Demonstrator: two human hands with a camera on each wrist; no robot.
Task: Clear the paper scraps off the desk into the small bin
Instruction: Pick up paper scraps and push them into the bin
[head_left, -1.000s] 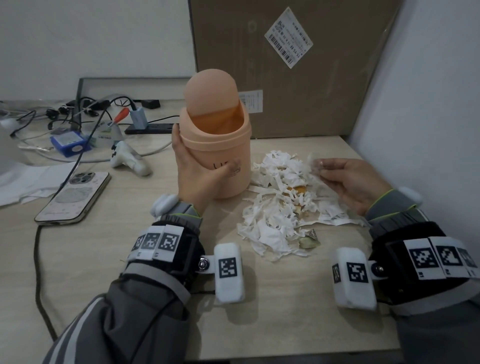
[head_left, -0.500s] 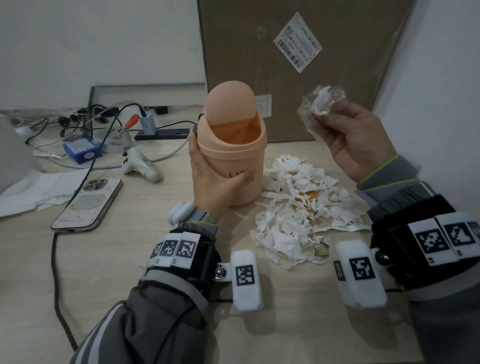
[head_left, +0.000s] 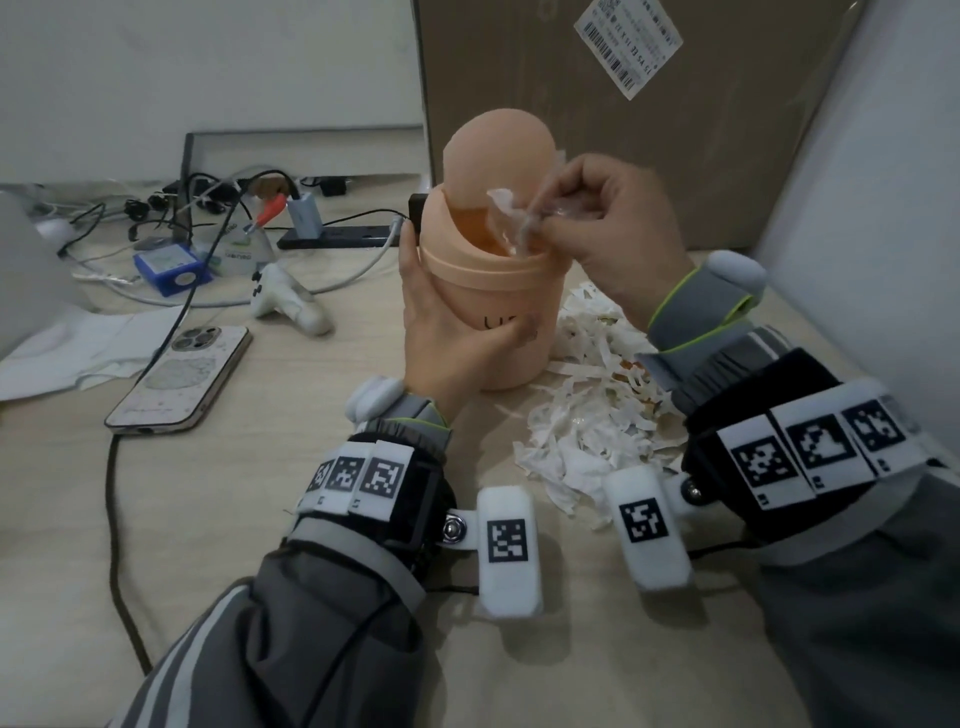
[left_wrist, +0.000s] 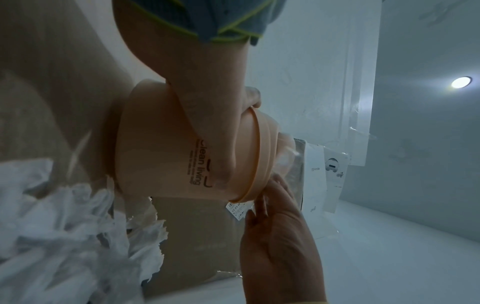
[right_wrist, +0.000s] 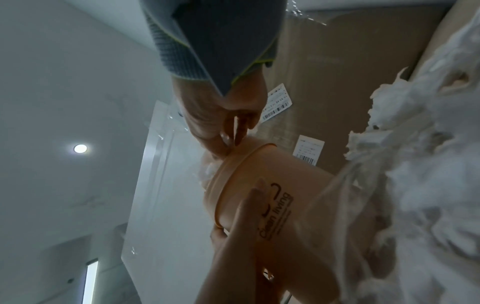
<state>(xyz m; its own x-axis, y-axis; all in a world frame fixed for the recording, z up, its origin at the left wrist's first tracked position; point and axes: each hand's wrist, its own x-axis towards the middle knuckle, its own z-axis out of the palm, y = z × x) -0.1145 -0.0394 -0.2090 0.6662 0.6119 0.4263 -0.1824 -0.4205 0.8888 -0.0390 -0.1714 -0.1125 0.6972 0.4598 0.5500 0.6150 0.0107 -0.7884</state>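
left hand wraps round bin; right hand above opening, fingertips pinching crumpled scrap

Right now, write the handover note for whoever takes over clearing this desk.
Left hand: grip round the small bin, holding it upright on the desk.
Right hand: pinching a crumpled scrap at the bin's opening, under the tipped swing lid; not released.
Done: one scrap at the bin's mouth.
Left: drop it in, then clear the pile of paper scraps right of the bin.
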